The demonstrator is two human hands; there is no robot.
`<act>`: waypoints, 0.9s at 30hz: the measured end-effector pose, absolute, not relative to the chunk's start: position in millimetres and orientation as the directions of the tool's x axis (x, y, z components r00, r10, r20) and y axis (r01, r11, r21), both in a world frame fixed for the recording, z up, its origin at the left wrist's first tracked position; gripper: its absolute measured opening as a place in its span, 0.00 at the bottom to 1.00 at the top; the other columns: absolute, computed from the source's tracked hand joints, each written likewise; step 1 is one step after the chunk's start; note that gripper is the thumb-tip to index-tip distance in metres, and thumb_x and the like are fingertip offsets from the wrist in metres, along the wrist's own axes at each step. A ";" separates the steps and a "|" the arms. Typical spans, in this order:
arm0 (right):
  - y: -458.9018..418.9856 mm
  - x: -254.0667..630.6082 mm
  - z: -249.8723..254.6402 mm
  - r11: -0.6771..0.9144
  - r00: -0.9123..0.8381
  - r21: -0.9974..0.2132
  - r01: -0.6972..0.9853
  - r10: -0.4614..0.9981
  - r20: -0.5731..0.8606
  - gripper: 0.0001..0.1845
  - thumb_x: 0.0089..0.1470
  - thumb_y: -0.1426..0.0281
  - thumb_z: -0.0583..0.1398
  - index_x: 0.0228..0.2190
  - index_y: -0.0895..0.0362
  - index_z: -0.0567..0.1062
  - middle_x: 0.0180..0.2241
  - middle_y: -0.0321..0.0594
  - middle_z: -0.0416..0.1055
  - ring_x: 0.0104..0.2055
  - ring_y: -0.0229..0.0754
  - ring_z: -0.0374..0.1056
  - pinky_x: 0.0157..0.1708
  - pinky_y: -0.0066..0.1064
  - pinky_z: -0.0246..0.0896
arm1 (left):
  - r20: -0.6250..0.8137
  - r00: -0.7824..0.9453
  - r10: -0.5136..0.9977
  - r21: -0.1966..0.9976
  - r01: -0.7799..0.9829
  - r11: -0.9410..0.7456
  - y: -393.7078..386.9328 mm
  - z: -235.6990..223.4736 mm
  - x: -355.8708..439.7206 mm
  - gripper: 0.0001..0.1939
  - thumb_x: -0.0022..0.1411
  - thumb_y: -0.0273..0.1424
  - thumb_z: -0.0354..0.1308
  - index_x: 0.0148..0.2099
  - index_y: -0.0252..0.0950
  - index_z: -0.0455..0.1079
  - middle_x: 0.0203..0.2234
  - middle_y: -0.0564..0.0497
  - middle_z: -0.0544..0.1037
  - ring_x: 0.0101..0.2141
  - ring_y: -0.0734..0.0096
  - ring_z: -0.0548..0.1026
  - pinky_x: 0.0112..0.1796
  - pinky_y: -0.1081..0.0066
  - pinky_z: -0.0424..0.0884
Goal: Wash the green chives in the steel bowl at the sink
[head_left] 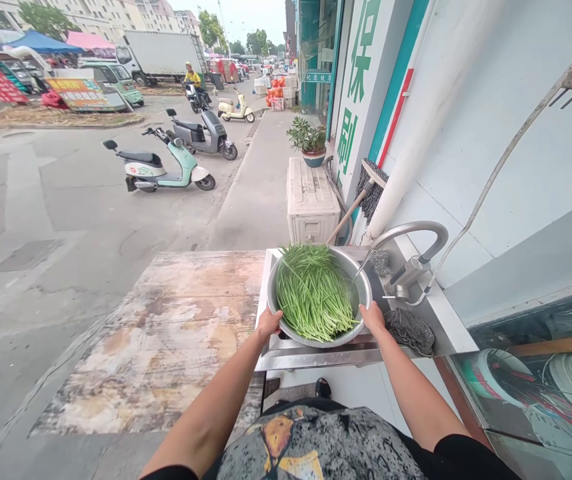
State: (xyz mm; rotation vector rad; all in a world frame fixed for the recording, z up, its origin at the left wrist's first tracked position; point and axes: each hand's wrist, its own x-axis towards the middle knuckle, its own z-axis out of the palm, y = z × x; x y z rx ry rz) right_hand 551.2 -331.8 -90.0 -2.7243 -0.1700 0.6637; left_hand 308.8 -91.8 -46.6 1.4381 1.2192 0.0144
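Note:
A wide metal basin [365,293] sits over the sink [291,361], filled with long green stalks [316,293] that look like garlic chives. My left hand [269,324] is closed on the basin's left rim, and my right hand [372,316] grips the rim on the right. The undersides of both hands are hidden. From the curved faucet [411,233] a thin stream of water seems to run down into the basin's right side. Close to my right hand lies a dark mesh cloth [410,331]; a steel wool scrubber [380,263] rests behind it.
A worn wooden board [166,327] adjoins the sink on the left. Beyond the sink stand a pale box [313,193] with a potted plant [309,139], and a mop [370,187] leaning at the wall. Parked scooters [166,163] line the street.

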 end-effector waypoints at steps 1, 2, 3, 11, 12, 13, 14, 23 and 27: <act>-331.7 551.5 -90.7 -0.938 0.884 -0.344 0.035 0.189 -0.427 0.23 0.62 0.58 0.52 0.49 0.62 0.67 0.47 0.55 0.73 0.49 0.52 0.71 0.41 0.34 0.64 | -0.606 0.454 0.653 0.733 0.638 0.237 -91.8 -46.5 308.7 0.16 0.62 0.30 0.53 0.51 0.33 0.62 0.28 0.50 0.74 0.23 0.74 0.72 0.24 0.76 0.69; -331.8 551.7 -91.3 -0.938 0.885 -0.344 0.033 0.188 -0.427 0.23 0.62 0.58 0.52 0.49 0.62 0.67 0.47 0.55 0.73 0.49 0.52 0.71 0.41 0.34 0.64 | -0.605 0.455 0.653 0.734 0.637 0.236 -92.0 -46.4 308.7 0.16 0.62 0.30 0.53 0.52 0.33 0.62 0.28 0.49 0.74 0.23 0.74 0.72 0.23 0.76 0.69; -331.8 551.8 -91.8 -0.938 0.885 -0.345 0.032 0.187 -0.426 0.23 0.62 0.58 0.52 0.49 0.62 0.67 0.47 0.55 0.73 0.49 0.52 0.71 0.41 0.34 0.64 | -0.603 0.456 0.654 0.735 0.635 0.235 -92.2 -46.3 308.7 0.16 0.62 0.30 0.53 0.52 0.33 0.61 0.28 0.50 0.74 0.23 0.74 0.72 0.23 0.76 0.69; -332.4 550.7 -90.7 -0.933 0.887 -0.359 0.032 0.192 -0.420 0.23 0.62 0.58 0.52 0.50 0.62 0.67 0.47 0.55 0.73 0.48 0.51 0.71 0.41 0.33 0.64 | -0.597 0.459 0.658 0.741 0.631 0.233 -93.6 -45.1 309.2 0.15 0.62 0.29 0.53 0.51 0.34 0.62 0.26 0.51 0.73 0.22 0.75 0.71 0.23 0.75 0.69; -332.3 550.5 -90.4 -0.933 0.886 -0.360 0.033 0.194 -0.421 0.23 0.62 0.58 0.52 0.49 0.62 0.67 0.46 0.55 0.73 0.48 0.51 0.72 0.41 0.33 0.64 | -0.598 0.459 0.658 0.740 0.631 0.233 -93.6 -44.8 309.1 0.15 0.61 0.29 0.53 0.50 0.34 0.62 0.26 0.51 0.73 0.22 0.75 0.71 0.23 0.75 0.69; -332.3 550.3 -90.2 -0.932 0.886 -0.360 0.033 0.194 -0.421 0.23 0.62 0.58 0.52 0.49 0.62 0.67 0.46 0.55 0.73 0.48 0.51 0.72 0.41 0.33 0.64 | -0.598 0.457 0.659 0.740 0.632 0.232 -93.6 -44.4 309.0 0.15 0.61 0.29 0.54 0.50 0.34 0.63 0.26 0.51 0.74 0.22 0.75 0.71 0.23 0.76 0.69; -332.2 550.2 -90.1 -0.932 0.886 -0.360 0.034 0.195 -0.421 0.23 0.62 0.58 0.52 0.49 0.62 0.67 0.46 0.55 0.73 0.48 0.51 0.71 0.41 0.33 0.64 | -0.597 0.456 0.660 0.739 0.632 0.232 -93.5 -44.1 308.9 0.15 0.61 0.29 0.54 0.50 0.34 0.63 0.27 0.51 0.74 0.22 0.75 0.71 0.23 0.76 0.69; -332.6 552.0 -93.5 -0.933 0.884 -0.359 0.034 0.195 -0.424 0.23 0.61 0.58 0.52 0.49 0.62 0.67 0.47 0.55 0.73 0.49 0.52 0.71 0.41 0.34 0.64 | -0.593 0.458 0.662 0.739 0.636 0.222 -95.0 -40.1 309.9 0.14 0.62 0.27 0.51 0.50 0.33 0.62 0.27 0.51 0.73 0.22 0.75 0.71 0.23 0.75 0.69; -332.8 551.5 -92.3 -0.931 0.886 -0.363 0.037 0.199 -0.420 0.22 0.61 0.58 0.52 0.49 0.62 0.67 0.47 0.54 0.73 0.49 0.51 0.71 0.41 0.33 0.64 | -0.588 0.457 0.667 0.732 0.651 0.199 -96.4 -37.7 310.1 0.14 0.62 0.28 0.52 0.50 0.33 0.62 0.25 0.52 0.72 0.21 0.75 0.70 0.23 0.76 0.69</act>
